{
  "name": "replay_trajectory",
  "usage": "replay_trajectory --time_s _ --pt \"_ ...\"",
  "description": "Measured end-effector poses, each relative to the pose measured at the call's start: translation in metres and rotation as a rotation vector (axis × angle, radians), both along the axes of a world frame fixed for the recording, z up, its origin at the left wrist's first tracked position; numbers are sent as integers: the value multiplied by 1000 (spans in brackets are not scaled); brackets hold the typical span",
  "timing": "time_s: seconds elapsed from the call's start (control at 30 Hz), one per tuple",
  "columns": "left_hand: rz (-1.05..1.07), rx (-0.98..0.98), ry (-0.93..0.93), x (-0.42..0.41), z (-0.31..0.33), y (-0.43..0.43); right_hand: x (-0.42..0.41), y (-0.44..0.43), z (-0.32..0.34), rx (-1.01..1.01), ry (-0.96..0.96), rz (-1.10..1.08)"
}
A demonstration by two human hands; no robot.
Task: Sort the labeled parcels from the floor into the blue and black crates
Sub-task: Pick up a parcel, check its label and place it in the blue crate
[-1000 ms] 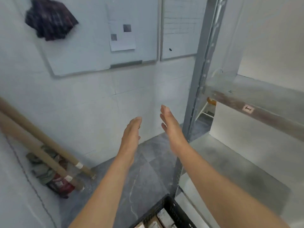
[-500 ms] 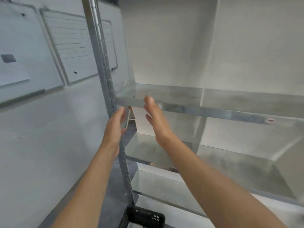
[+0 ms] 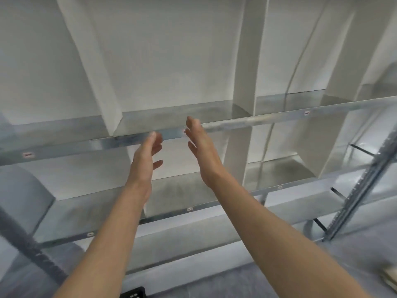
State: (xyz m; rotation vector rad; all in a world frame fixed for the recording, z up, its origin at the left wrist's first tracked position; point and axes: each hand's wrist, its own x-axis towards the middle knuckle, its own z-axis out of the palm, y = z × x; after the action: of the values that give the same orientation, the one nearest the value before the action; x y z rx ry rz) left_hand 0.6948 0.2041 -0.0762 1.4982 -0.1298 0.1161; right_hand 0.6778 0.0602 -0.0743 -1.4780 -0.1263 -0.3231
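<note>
The left hand [image 3: 146, 155] and right hand [image 3: 202, 151] are hovering before the shelf [image 3: 236, 122], fingers straight and holding nothing, with only a crate [image 3: 133, 294] corner showing below and no parcels in view, risking a blind, fumbled pickup.

Bare left hand [image 3: 146, 157], right hand [image 3: 203, 152], forearms [image 3: 116, 229]

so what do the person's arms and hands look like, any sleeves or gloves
The left hand and the right hand wear no gloves, and no ring shows on the fingers in view. The left forearm and the right forearm are uncovered down to the bottom edge of the picture, with no sleeve, watch, strap or bracelet in view. No markings can be made out.
</note>
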Motion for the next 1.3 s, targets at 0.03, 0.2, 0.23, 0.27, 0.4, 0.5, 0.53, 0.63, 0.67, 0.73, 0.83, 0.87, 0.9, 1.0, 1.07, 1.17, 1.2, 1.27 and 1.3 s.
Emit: replay_trajectory --time_s 0.03,0.2,0.23,0.27,0.4,0.5,0.53,0.63,0.67,0.73,0.83,0.87,0.9,1.0,1.07,1.17,1.2,1.27,1.3 --pt "-33 9 -2 -5 -1 -25 -8 -25 -2 4 1 -32" --pt "-191 15 12 -37 -4 -142 -56 -137 -9 17 17 -171" --pt "-228 16 20 -43 -6 -166 -67 -159 -10 23 19 -205" --pt "-261 17 30 -50 -8 -190 -79 -179 -11 25 26 -240" --pt "-382 48 47 -78 -22 -281 -122 -261 -25 44 18 -363" --pt "-516 77 79 -103 -29 -342 -152 -315 -39 80 35 -451" --pt "-566 85 88 -111 -30 -361 -162 -332 -43 102 45 -487" --pt "-681 114 112 -132 -39 -420 -194 -380 -54 154 58 -602" --pt "-710 121 124 -137 -43 -440 -204 -396 -58 161 60 -637" --pt "-781 130 151 -146 -53 -480 -224 -426 -67 174 75 -709" --pt "-900 163 174 -161 -71 -537 -251 -470 -84 209 107 -824" --pt "-938 171 186 -164 -78 -556 -258 -485 -89 225 123 -862" --pt "-977 177 201 -166 -85 -575 -264 -500 -95 238 136 -897" --pt "-1078 201 236 -170 -106 -633 -278 -546 -116 258 166 -1009" --pt "-1139 202 258 -168 -118 -673 -280 -577 -132 276 210 -1082" --pt "-1239 242 284 -163 -133 -729 -279 -622 -155 298 273 -1174" --pt "-1264 260 295 -162 -138 -748 -278 -636 -162 312 288 -1207" --pt "-1300 304 316 -160 -152 -783 -281 -659 -173 361 303 -1274" --pt "-1316 323 322 -159 -159 -797 -283 -669 -177 386 306 -1301"
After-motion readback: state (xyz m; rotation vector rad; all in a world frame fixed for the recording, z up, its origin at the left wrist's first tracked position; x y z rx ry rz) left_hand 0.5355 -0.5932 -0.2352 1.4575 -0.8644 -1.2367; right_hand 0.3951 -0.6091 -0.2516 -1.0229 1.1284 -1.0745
